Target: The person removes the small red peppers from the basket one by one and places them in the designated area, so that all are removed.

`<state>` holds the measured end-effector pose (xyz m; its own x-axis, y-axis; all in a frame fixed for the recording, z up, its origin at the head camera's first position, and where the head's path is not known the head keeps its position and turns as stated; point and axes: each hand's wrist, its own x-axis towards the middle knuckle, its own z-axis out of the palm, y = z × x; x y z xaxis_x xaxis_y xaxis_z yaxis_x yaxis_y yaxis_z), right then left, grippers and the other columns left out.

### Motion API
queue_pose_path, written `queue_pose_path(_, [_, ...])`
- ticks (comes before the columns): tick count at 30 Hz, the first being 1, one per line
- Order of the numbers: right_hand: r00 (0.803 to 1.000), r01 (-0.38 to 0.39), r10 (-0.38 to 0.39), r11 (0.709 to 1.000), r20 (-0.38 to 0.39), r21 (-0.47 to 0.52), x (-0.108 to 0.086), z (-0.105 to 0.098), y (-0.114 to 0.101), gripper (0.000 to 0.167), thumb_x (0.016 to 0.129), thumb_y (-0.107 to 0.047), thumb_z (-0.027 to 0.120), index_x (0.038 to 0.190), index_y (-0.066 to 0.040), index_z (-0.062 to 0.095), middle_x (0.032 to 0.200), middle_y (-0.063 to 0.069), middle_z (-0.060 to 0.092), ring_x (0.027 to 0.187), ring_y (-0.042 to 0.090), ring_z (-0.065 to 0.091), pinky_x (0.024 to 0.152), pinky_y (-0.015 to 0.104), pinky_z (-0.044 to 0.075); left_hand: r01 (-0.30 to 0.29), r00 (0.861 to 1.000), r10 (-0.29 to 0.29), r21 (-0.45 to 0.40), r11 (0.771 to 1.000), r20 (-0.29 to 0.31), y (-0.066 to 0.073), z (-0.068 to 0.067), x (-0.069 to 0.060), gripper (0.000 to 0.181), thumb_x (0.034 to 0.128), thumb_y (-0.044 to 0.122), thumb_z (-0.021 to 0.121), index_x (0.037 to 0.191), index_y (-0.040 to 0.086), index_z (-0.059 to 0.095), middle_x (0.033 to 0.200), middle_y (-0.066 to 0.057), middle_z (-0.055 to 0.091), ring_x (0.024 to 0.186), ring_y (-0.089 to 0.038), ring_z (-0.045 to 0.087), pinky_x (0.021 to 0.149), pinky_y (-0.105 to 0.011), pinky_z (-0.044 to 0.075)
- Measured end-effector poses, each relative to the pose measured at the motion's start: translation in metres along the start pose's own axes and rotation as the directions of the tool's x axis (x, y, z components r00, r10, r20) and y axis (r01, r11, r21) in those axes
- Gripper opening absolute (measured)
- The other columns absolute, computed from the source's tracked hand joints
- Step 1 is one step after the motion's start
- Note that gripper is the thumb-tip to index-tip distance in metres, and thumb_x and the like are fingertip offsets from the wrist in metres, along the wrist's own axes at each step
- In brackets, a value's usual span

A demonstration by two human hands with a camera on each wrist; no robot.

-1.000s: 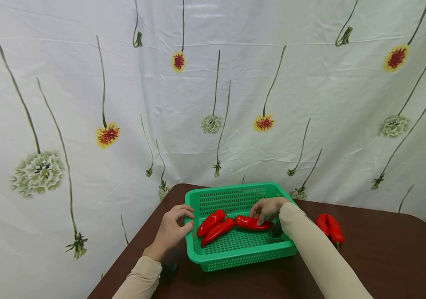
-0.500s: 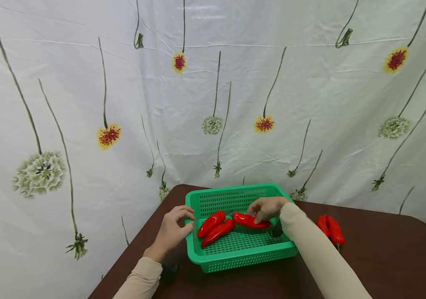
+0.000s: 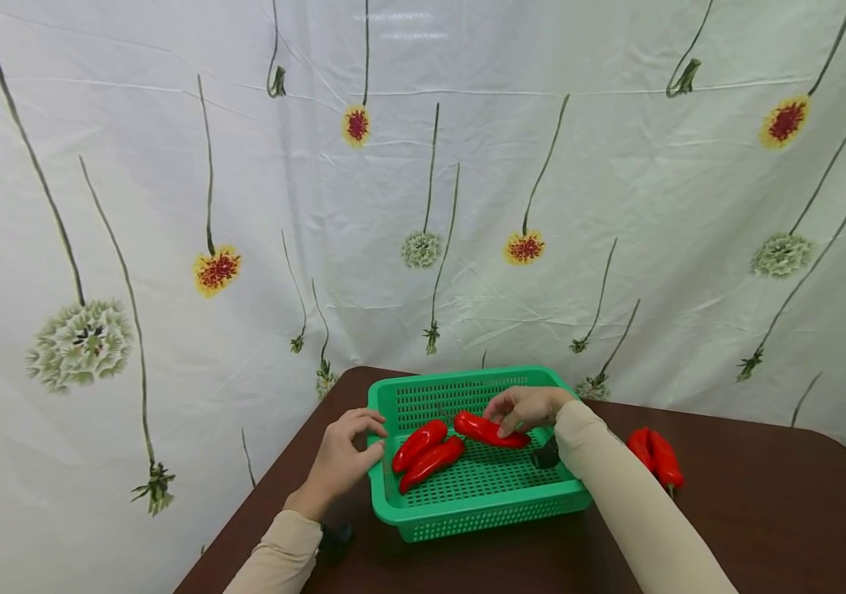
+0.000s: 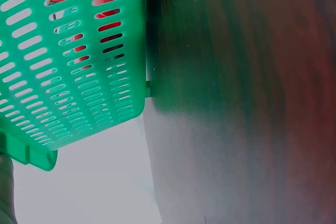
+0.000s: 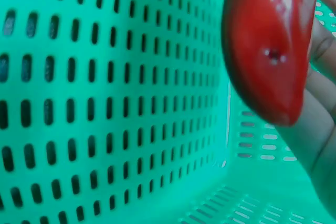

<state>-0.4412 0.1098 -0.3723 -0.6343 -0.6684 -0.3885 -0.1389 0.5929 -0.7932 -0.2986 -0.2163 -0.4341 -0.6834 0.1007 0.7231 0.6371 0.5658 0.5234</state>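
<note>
My right hand (image 3: 523, 408) is inside a green plastic basket (image 3: 493, 506), holding a long red pepper (image 3: 484, 429) between thumb and fingers. In the right wrist view the pepper's rounded end (image 5: 270, 61) hangs above the basket floor, near its perforated wall. Two other red peppers (image 3: 430, 462) lie side by side in the left part of the basket. My left hand (image 3: 343, 454) holds the basket's left rim with bent fingers. The left wrist view shows mostly the basket's slotted outer side (image 4: 68, 51), with a bit of a finger (image 4: 6, 190) at the rim.
Two more red peppers (image 3: 656, 458) lie together on the dark brown table (image 3: 764, 503), right of the basket. Behind the table hangs a white cloth (image 3: 467, 198) with printed flowers. A dark wrist device (image 3: 336, 542) is under the left wrist.
My right hand has lifted the pepper slightly and moved it left and toward the back of the basket. The left hand, the basket and the other peppers have stayed in place.
</note>
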Motion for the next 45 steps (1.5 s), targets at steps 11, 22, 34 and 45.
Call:
queue_pose_path(11, [0.999,0.036,-0.036,0.999,-0.004,0.001,-0.006,-0.001,-0.017,0.032,0.092,0.001,0.064,0.124,0.0,0.061,0.1,0.006,0.062,0.087,0.016,0.061,0.076,0.03,0.055,-0.009,1.0,0.009,0.007,1.0,-0.005,0.001,-0.001,0.002,0.013,0.079,-0.005,0.068,0.085,0.007,0.072,0.107,-0.011,0.071,0.106,-0.029,0.065,0.085,-0.043,0.056])
queue_pose_path(22, [0.994,0.047,-0.05,0.998,-0.096,-0.029,-0.012,0.003,-0.033,0.033,0.093,-0.004,0.066,0.125,-0.001,0.06,0.107,0.01,0.061,0.084,0.017,0.059,0.073,0.03,0.053,0.004,1.0,-0.004,0.005,1.0,0.001,0.0,-0.001,0.002,0.017,0.0794,-0.004,0.068,0.085,0.011,0.073,0.109,-0.013,0.071,0.107,-0.029,0.064,0.086,-0.044,0.056])
queue_pose_path(34, [0.982,0.062,-0.048,0.995,-0.181,0.072,-0.024,0.016,-0.054,0.038,0.094,-0.008,0.067,0.129,0.002,0.057,0.111,0.013,0.064,0.094,0.02,0.065,0.08,0.035,0.057,0.005,1.0,-0.005,-0.003,1.0,0.001,-0.002,0.0,0.003,0.019,0.0799,-0.005,0.067,0.085,0.013,0.073,0.109,-0.015,0.071,0.108,-0.029,0.064,0.086,-0.043,0.055])
queue_pose_path(45, [0.959,0.098,-0.054,0.984,-0.277,0.15,-0.035,0.03,-0.068,0.041,0.095,-0.009,0.066,0.133,0.002,0.057,0.113,0.015,0.064,0.099,0.022,0.067,0.085,0.039,0.058,0.008,1.0,-0.008,-0.008,1.0,-0.003,-0.003,0.001,0.001,0.017,0.0807,-0.006,0.067,0.085,0.009,0.073,0.109,-0.009,0.072,0.108,-0.027,0.064,0.086,-0.041,0.056])
